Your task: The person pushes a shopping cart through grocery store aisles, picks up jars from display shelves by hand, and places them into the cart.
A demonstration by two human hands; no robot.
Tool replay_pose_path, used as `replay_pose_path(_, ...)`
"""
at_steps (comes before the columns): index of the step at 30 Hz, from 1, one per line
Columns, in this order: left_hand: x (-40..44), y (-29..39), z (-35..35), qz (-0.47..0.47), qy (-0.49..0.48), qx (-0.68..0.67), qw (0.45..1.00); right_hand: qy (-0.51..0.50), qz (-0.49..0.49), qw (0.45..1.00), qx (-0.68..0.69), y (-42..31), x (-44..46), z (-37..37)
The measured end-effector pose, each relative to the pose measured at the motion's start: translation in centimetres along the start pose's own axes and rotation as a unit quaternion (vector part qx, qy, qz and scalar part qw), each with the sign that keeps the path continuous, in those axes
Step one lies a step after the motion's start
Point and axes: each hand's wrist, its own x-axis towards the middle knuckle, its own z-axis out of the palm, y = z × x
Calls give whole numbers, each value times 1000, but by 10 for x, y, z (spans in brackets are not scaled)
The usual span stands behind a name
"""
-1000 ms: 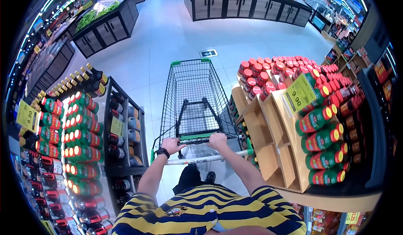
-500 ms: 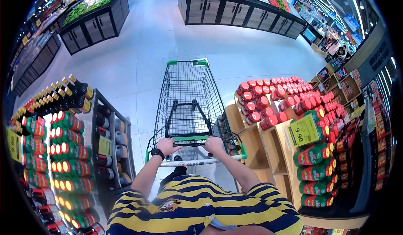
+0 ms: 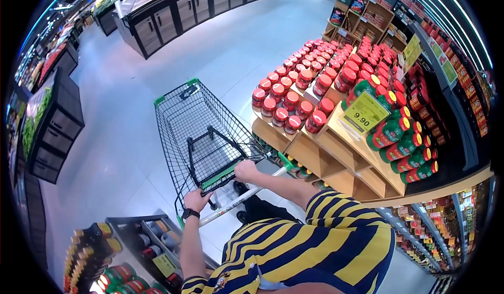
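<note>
A shopping cart (image 3: 173, 116) of dark wire mesh with green corner pieces stands in front of me, angled to the upper left. Its basket holds no goods. My left hand (image 3: 196, 199), with a black watch on the wrist, is closed on the rear edge by the green strip (image 3: 220, 176). My right hand (image 3: 245, 171) is closed at the other end of that strip. Both forearms pass over the white handlebar (image 3: 231, 206). Just right of the cart is a wooden display stand (image 3: 315, 157) with many red-lidded jars (image 3: 291, 101).
Green bottles (image 3: 401, 147) lie stacked on the right behind a yellow price sign (image 3: 364, 114). A grey shelf rack (image 3: 123, 232) with bottles stands close at lower left. Produce counters (image 3: 197, 10) line the far side, another counter (image 3: 58, 126) stands left, and pale floor (image 3: 121, 136) runs between.
My view has turned and tilted to the right. The cart now points to the upper left, closer beside the jar display. Both hands have stayed on the cart.
</note>
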Motion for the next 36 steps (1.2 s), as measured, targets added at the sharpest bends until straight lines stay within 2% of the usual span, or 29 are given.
replay_pose_path(6, 50, -26, -5, 25, 8, 2, 1000, -10, 21, 1000, 9, 2, 45, -9)
replay_pose_path(10, 89, -37, -14, 38, 9, -3, 999, 40, 18, 999, 13, 11, 80, -3)
replay_pose_path(12, 109, -46, -17, 57, 7, -6, 998, 31, 18, 999, 23, 15, 96, -7)
replay_pose_path(14, 130, -58, -13, 83, 30, -5, 996, -24, 46, 998, 40, 16, 113, -24)
replay_pose_path(19, 179, -67, -29, 56, -20, 11, 998, 4, 61, 997, 48, 27, 157, -21)
replay_pose_path(22, 209, -82, -32, 90, 12, 8, 996, 17, 73, 995, 64, 29, 183, -22)
replay_pose_path(29, 277, -106, -52, 108, -29, 30, 993, 44, 98, 990, 86, 34, 234, -31)
replay_pose_path(36, 342, -129, -76, 160, -42, 31, 986, 28, 181, 977, 108, 31, 282, -36)
